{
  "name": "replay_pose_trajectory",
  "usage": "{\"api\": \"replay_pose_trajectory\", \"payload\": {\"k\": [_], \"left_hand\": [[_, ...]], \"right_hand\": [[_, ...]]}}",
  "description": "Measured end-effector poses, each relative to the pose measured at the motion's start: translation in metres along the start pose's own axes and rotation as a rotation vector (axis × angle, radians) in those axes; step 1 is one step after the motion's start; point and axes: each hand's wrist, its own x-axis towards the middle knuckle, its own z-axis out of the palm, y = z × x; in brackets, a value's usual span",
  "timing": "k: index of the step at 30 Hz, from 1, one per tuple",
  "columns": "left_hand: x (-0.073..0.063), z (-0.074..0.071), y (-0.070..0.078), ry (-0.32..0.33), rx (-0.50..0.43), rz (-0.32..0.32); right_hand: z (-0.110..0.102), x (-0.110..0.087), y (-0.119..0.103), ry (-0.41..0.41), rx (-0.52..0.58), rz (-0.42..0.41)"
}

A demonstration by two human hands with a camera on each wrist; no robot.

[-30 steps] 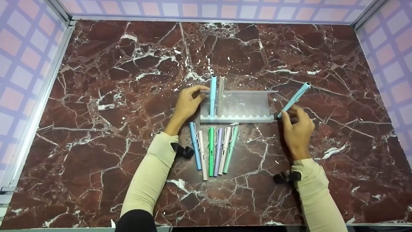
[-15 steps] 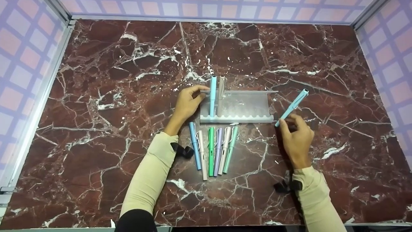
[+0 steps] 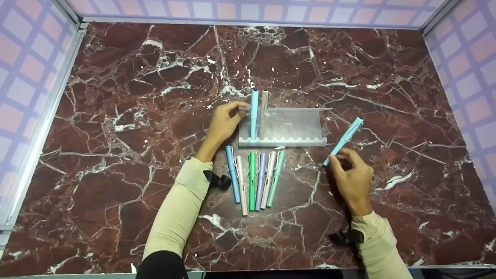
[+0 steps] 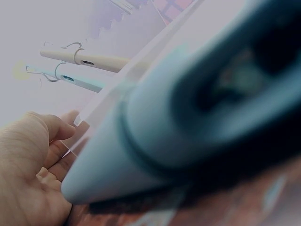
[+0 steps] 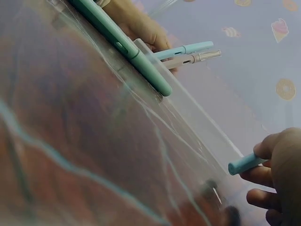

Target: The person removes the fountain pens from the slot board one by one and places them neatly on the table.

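Note:
A clear pen stand with a notched front strip holds a light blue pen and a taupe pen upright at its left end. My left hand pinches the stand's left edge between thumb and fingers, as the left wrist view also shows. To the right of the stand, my right hand holds another light blue pen by its lower end, tilted with the top leaning right. In the right wrist view, that pen's end pokes out between thumb and fingers.
In front of the stand several pens lie fanned out: a blue pen, a green pen, a purple pen, a mint pen and two pale ones. Patterned panels wall the marbled table.
My right hand has drawn back toward me and slightly left with the light blue pen, away from the stand's right end. The left hand stays at the stand.

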Motion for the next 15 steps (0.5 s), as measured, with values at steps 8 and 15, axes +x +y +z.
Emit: {"api": "replay_pose_trajectory", "payload": {"k": [8, 15], "left_hand": [[0.000, 0.000, 0.000, 0.006, -0.003, 0.016], [0.000, 0.001, 0.000, 0.007, -0.018, 0.007]], "right_hand": [[0.016, -0.004, -0.013, -0.045, 0.072, -0.029], [0.035, -0.009, -0.061, -0.146, 0.163, -0.109]]}}
